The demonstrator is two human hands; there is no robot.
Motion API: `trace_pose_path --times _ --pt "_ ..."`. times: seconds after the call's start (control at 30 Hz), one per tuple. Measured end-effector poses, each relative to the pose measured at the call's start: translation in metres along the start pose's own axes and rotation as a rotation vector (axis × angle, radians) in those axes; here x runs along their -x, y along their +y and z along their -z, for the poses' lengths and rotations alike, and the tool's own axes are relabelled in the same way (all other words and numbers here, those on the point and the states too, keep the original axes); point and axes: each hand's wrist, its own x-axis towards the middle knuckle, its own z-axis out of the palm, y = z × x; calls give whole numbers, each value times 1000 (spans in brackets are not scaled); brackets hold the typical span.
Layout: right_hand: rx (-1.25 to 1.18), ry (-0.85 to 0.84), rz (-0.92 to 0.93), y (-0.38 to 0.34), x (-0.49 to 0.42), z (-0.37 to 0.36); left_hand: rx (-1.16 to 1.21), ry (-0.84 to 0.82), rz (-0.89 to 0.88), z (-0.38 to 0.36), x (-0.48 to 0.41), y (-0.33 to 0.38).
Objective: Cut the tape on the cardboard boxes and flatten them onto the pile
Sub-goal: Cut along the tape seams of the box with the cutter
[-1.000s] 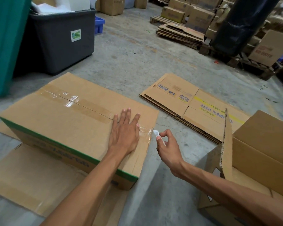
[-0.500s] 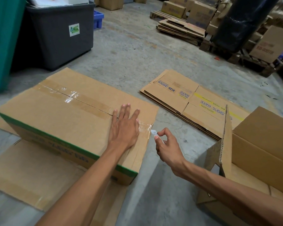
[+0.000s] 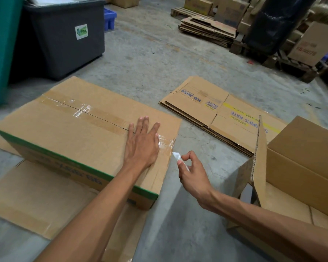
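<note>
A taped cardboard box (image 3: 68,133) with a green stripe lies on the floor in front of me, clear tape (image 3: 83,110) running along its top seam. My left hand (image 3: 142,142) presses flat on the box top near its right end, fingers straight. My right hand (image 3: 192,174) pinches a small white blade (image 3: 176,155) just off the box's right edge, its tip close to the crinkled tape end (image 3: 166,143). A pile of flattened boxes (image 3: 222,118) lies on the floor to the right.
An open cardboard box (image 3: 299,167) stands at my right. Flat cardboard (image 3: 27,201) lies under the taped box. A grey bin (image 3: 64,35) and a green wall are at the back left; pallets with cardboard stacks (image 3: 206,29) are at the back.
My right hand with the blade has drifted slightly down and away from the box's right edge. My left hand stays pressed on the box top.
</note>
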Motion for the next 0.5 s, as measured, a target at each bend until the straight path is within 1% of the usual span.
trace_pose_path --times 0.07,0.13,0.23,0.33,0.37,0.47,0.5 --pt "-51 33 -50 4 8 -9 7 -9 -6 1 1 1" --pt "-122 123 -119 4 6 -17 25 -28 -21 3 1 0" --pt "-225 247 -220 -1 -11 -18 43 -115 -57 13 4 -1" --pt "-226 290 -250 -6 -24 -10 -58 -263 -87 25 16 4" --pt "-212 286 -248 -7 -26 -7 -95 -326 -60 29 19 7" --pt "-184 245 -252 -6 -31 1 -186 -555 94 46 16 19" --pt "-182 233 -260 -6 -31 3 -215 -605 117 51 14 23"
